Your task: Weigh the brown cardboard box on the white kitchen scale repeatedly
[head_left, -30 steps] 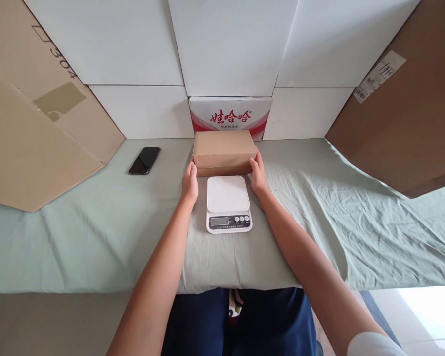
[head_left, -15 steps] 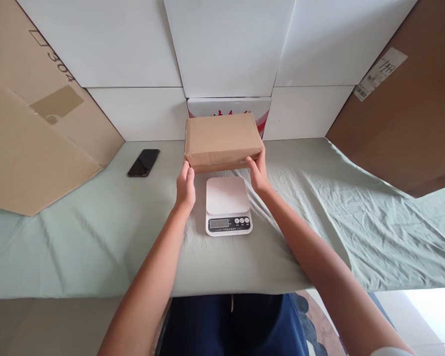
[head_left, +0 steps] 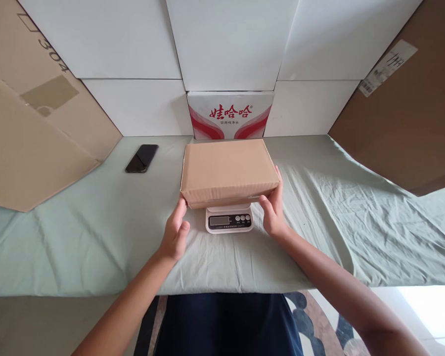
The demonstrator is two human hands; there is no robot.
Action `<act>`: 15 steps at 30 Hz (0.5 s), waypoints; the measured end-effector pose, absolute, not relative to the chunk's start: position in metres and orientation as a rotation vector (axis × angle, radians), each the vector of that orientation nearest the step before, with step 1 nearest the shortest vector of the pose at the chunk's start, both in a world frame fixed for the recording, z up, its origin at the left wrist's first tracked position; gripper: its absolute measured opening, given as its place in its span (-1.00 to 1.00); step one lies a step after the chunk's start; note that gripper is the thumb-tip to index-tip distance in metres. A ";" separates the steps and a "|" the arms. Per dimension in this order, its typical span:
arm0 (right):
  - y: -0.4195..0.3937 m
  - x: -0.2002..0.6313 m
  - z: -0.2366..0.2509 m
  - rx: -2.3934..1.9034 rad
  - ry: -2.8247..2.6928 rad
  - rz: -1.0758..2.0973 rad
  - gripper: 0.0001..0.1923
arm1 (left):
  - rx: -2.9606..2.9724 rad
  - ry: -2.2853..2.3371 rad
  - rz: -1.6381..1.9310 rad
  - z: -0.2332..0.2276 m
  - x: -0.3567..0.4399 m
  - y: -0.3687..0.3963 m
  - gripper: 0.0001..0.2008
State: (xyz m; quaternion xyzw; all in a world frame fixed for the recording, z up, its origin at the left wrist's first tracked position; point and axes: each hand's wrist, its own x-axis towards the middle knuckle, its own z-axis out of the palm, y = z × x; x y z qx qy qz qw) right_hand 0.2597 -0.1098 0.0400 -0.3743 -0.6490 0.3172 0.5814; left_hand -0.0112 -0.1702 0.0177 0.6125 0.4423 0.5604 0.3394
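Observation:
A brown cardboard box is over the white digital kitchen scale, hiding most of its weighing plate. Only the scale's front panel, with a small display and several round buttons, shows below the box. My left hand grips the box at its lower left corner, the thumb held off it and the fingertips partly hidden. On the other side, my right hand clasps the right end, thumb at the front edge. Whether the box rests fully on the plate is hard to see.
A black smartphone lies on the green cloth to the left. Behind stand white panels and a white-and-red printed carton. Large cardboard sheets flank the table at left and right.
Both hands have brought the cardboard box toward me and down over the scale. The printed carton behind it now shows its full front. My left thumb has come off the box.

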 end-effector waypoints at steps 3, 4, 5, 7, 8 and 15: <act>-0.111 0.257 0.042 -0.895 -1.475 0.763 -0.15 | 1.549 1.171 1.457 0.016 -0.011 -0.168 -0.10; -0.111 0.256 0.042 -0.899 -1.469 0.766 -0.16 | 1.532 1.171 1.457 0.017 -0.011 -0.168 -0.10; -0.111 0.256 0.043 -0.901 -1.466 0.768 -0.17 | 1.517 1.165 1.455 0.018 -0.011 -0.168 -0.10; -0.111 0.255 0.044 -0.901 -1.463 0.772 -0.18 | 1.495 1.143 1.452 0.020 -0.010 -0.168 -0.10; -0.112 0.255 0.044 -0.900 -1.463 0.774 -0.19 | 1.488 1.133 1.453 0.021 -0.011 -0.168 -0.10; -0.116 0.253 0.044 -0.908 -1.470 0.754 -0.18 | 1.467 1.131 1.455 0.021 -0.011 -0.169 -0.09</act>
